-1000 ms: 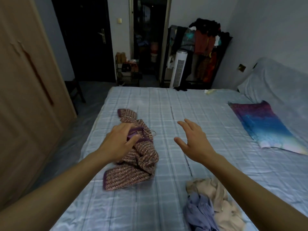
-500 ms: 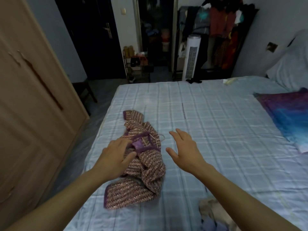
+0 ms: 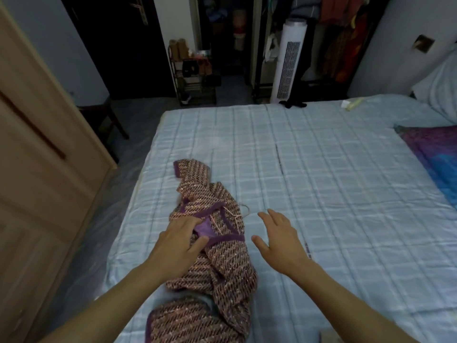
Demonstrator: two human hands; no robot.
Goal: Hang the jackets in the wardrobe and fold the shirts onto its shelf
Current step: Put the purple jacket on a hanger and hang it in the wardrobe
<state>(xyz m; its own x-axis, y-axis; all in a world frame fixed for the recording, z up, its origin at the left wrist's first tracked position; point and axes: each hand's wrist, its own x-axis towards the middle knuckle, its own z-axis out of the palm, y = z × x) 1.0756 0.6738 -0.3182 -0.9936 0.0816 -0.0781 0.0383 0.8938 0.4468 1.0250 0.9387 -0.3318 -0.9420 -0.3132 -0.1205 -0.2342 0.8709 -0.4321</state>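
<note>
A crumpled tweed jacket (image 3: 222,266), pink and dark weave with purple trim, lies on the left part of the bed (image 3: 321,181). A thin pink cord trails from its collar. My left hand (image 3: 176,243) rests on the jacket at the collar, fingers stretched over the fabric and thumb against the purple trim. My right hand (image 3: 277,236) hovers open just right of the jacket, above the sheet, touching nothing. The wooden wardrobe (image 3: 37,174) stands at the left with its doors shut.
A narrow strip of floor runs between the bed and the wardrobe. A dark stool (image 3: 103,117) stands beside the wardrobe. A shoe rack (image 3: 195,78), a white tower fan (image 3: 288,60) and a loaded clothes rack (image 3: 341,38) stand beyond the bed's far end. A purple-blue cloth (image 3: 435,157) lies at right.
The view has swung left and closer to the jacket, and the pile of shirts at the bottom right has left the view. My right hand moved nearer the jacket's collar.
</note>
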